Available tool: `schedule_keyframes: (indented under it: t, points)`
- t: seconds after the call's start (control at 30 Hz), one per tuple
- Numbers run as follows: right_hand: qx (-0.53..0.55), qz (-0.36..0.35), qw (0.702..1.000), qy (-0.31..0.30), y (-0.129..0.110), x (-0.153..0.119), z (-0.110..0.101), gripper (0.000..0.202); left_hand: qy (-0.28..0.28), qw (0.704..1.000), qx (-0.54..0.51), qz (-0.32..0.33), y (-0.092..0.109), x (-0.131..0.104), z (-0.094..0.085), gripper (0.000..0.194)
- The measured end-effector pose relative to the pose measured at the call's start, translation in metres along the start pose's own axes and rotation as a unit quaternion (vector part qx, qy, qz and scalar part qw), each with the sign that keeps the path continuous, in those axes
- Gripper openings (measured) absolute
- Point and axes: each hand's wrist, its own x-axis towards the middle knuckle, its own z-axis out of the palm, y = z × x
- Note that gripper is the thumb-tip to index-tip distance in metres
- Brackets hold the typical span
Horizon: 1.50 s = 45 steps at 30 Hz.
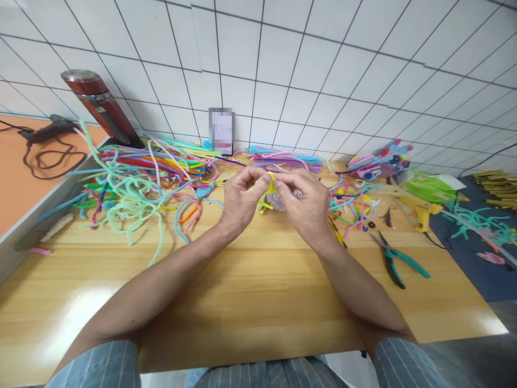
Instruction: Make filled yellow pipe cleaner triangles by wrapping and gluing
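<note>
Above the middle of the wooden table (258, 280), my left hand (244, 199) and my right hand (305, 202) meet fingertip to fingertip. Both are pinched on a small piece of yellow pipe cleaner (271, 180), part of which sticks out below the fingers. Behind my right hand, a greyish purple lump (277, 201) is partly hidden; I cannot tell what it is. Loose pipe cleaners lie on either side, with a tangled mint green bunch (133, 194) left of my left hand.
Teal-handled pliers (398, 258) lie open at the right. Beyond them is a yellow glue gun (422, 213). A phone (222, 131) leans on the tiled wall, and a red-brown thermos (100, 108) stands at the back left. Bundled pipe cleaners (283, 158) line the wall.
</note>
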Motion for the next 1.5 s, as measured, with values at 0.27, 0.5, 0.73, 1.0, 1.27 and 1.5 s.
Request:
schedule_keyframes:
  t: [0.27,0.5,0.73,1.0,1.27,1.5]
  points:
    - [-0.006,-0.010,0.998,-0.057,0.008,0.006,-0.005,0.032,0.019,0.999,0.022,-0.015,0.000,0.002,-0.002,0.034]
    - [-0.022,-0.053,0.997,-0.048,0.010,0.004,-0.003,0.036,0.038,0.999,0.018,-0.002,0.000,0.002,-0.002,0.034]
    - [-0.050,-0.134,0.990,-0.009,0.013,0.000,0.001,0.044,0.024,1.000,0.011,-0.010,0.002,0.004,-0.002,0.034]
    - [-0.035,-0.121,0.992,-0.026,0.016,-0.002,0.004,0.047,0.030,0.997,-0.059,-0.033,-0.002,0.004,-0.003,0.027]
    - [0.061,-0.014,0.996,-0.060,0.013,0.007,-0.006,0.032,0.044,0.993,-0.104,-0.034,0.000,0.005,-0.001,0.026]
    - [0.230,0.152,0.955,-0.105,0.012,0.007,-0.001,0.025,0.040,0.993,-0.112,-0.022,0.001,0.006,-0.003,0.026]
